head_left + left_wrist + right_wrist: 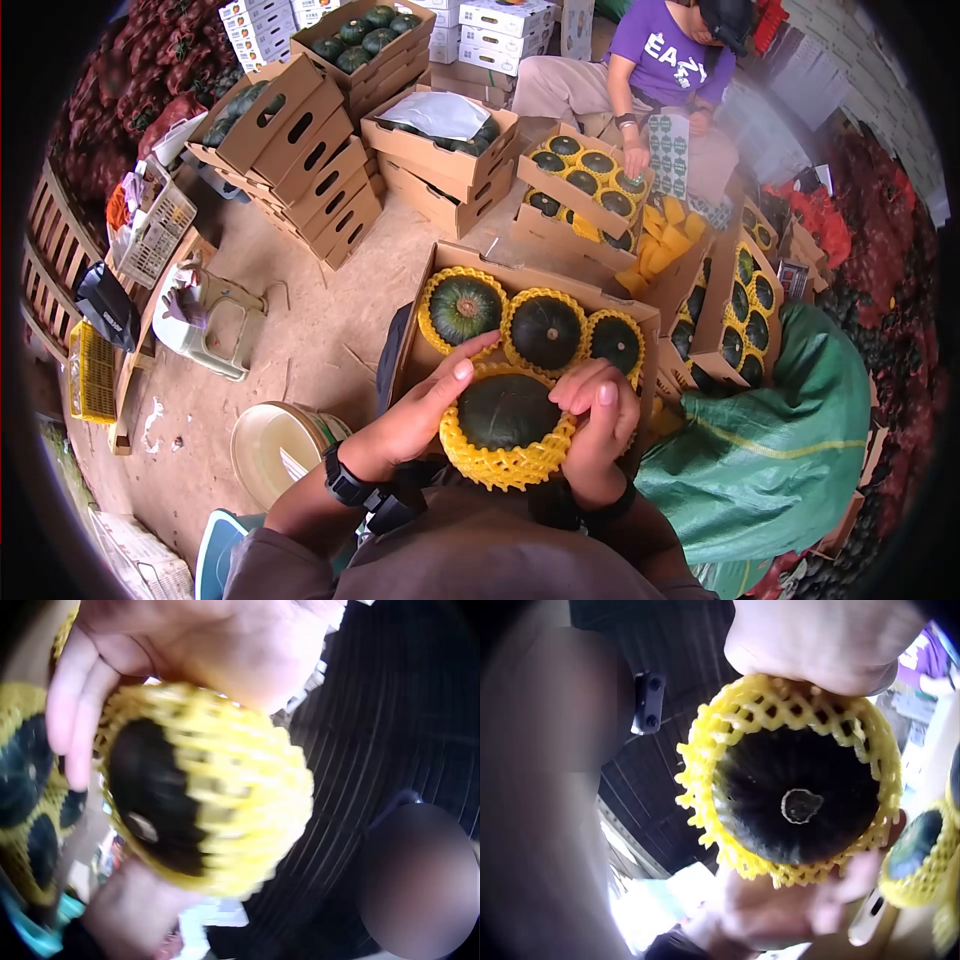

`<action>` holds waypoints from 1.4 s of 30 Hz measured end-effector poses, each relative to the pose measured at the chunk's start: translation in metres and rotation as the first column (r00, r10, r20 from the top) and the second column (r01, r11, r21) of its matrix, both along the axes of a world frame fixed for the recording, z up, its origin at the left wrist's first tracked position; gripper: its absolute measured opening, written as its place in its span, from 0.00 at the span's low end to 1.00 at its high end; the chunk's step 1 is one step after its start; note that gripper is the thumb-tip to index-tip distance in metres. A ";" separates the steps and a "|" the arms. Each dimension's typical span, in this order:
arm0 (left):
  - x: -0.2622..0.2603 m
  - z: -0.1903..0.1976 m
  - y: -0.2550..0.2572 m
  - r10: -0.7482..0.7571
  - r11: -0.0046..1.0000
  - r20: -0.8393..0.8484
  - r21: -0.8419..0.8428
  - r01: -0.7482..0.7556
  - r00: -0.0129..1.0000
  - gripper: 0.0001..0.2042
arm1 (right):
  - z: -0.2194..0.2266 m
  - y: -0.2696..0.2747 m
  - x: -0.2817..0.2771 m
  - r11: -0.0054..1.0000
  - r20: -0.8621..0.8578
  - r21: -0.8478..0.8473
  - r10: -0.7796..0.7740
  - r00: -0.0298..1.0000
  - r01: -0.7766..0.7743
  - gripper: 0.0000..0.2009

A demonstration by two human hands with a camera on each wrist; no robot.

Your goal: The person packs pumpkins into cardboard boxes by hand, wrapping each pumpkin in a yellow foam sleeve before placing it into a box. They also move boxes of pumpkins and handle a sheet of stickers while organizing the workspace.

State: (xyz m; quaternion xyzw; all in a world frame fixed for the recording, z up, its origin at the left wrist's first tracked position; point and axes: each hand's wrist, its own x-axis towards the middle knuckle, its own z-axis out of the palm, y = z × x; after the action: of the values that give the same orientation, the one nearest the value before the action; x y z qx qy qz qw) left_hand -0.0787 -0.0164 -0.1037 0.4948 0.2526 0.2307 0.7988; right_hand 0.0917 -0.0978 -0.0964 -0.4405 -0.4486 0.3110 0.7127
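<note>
From my remote seat I see one dark green squash in a yellow foam net, held between the two hands above the near side of the cardboard box. Its top is bare, and the net wraps its lower part and sides. The left hand rests along one side, fingers extended, palm against the foam. The right hand has its fingers curled at the net's rim, pinching it as far as I can tell — the exact fingertip contact is partly hidden.

Within the box, three netted squashes sit side by side along the far edge, from the far left corner to the far right one.

I judge the squash to be dense and fairly heavy, with a hard rind that could slip under a bare palm and bruise if dropped. The foam looks soft and stretchy, and a hard tug might tear it. I'd cup the fruit from opposite sides, below its widest part, through the net — never by the rim or the short stem.
</note>
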 end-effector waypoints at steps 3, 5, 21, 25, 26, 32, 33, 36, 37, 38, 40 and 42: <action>0.003 0.013 -0.005 0.230 0.971 0.059 0.056 -0.233 0.971 0.29 | 0.009 0.010 0.001 0.921 -0.005 -0.370 0.132 0.991 -0.125 0.17; 0.001 0.011 -0.003 0.289 0.956 0.123 0.015 -0.293 0.950 0.30 | 0.014 0.005 -0.002 0.838 -0.349 -0.339 0.309 0.885 -0.427 0.26; -0.060 0.010 -0.010 0.274 0.936 -0.149 0.269 -0.228 0.950 0.25 | -0.016 0.015 -0.016 0.832 -0.246 -0.177 0.480 0.842 -0.526 0.45; -0.094 -0.013 -0.008 0.362 0.773 -0.718 0.587 0.239 0.594 0.12 | -0.013 0.036 -0.024 0.888 0.554 -0.261 0.458 0.695 -0.377 0.42; -0.097 -0.021 -0.010 0.282 0.797 -0.766 0.522 0.305 0.577 0.10 | -0.016 0.040 -0.031 0.887 0.681 -0.300 0.456 0.573 -0.350 0.41; -0.100 -0.030 -0.010 0.278 0.784 -0.721 0.552 0.284 0.634 0.08 | -0.047 0.047 -0.075 0.867 0.867 -0.492 0.480 0.138 0.075 0.33; -0.101 -0.032 -0.012 0.261 0.818 -0.710 0.523 0.241 0.654 0.07 | -0.047 0.047 -0.076 0.866 0.864 -0.492 0.472 0.176 0.092 0.33; -0.101 -0.037 -0.012 0.287 0.848 -0.619 0.520 0.107 0.732 0.06 | -0.040 0.032 -0.051 0.895 0.811 -0.442 0.429 0.398 -0.065 0.33; -0.103 -0.040 -0.015 0.291 0.847 -0.620 0.521 0.105 0.728 0.13 | -0.029 0.024 -0.031 0.864 0.705 -0.464 0.494 0.510 -0.195 0.32; -0.103 -0.044 -0.017 0.231 0.917 -0.534 0.400 0.002 0.813 0.22 | -0.011 0.014 -0.008 0.838 0.571 -0.480 0.522 0.634 -0.258 0.30; -0.104 -0.055 -0.020 0.121 0.984 -0.313 0.163 -0.073 0.942 0.37 | 0.005 -0.015 0.040 0.927 0.665 -0.323 0.077 0.743 0.193 0.26; -0.101 -0.060 -0.020 0.030 0.999 -0.116 0.040 -0.026 0.993 0.46 | -0.039 -0.055 0.102 0.782 0.686 -0.233 -0.289 0.668 0.577 0.26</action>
State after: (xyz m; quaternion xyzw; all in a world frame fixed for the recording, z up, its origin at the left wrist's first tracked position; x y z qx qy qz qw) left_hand -0.1800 -0.0360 -0.1638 0.5192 0.3013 0.2175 0.7696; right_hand 0.1934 -0.1532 -0.1358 -0.7592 -0.4532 0.0573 0.4637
